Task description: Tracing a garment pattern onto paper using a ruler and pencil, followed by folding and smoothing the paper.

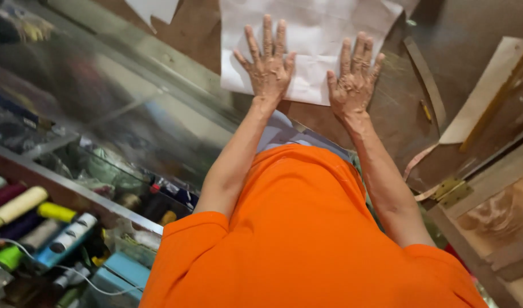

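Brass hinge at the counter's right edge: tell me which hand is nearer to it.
Right. The right hand lies flat on the white paper, left of and above the brass hinge; the left hand lies farther left.

I am pressing both hands flat on a white paper sheet lying on the brown counter: the left hand and the right hand are resting side by side with fingers spread. Thread spools are lying in the glass case at my left, below my orange shirt.
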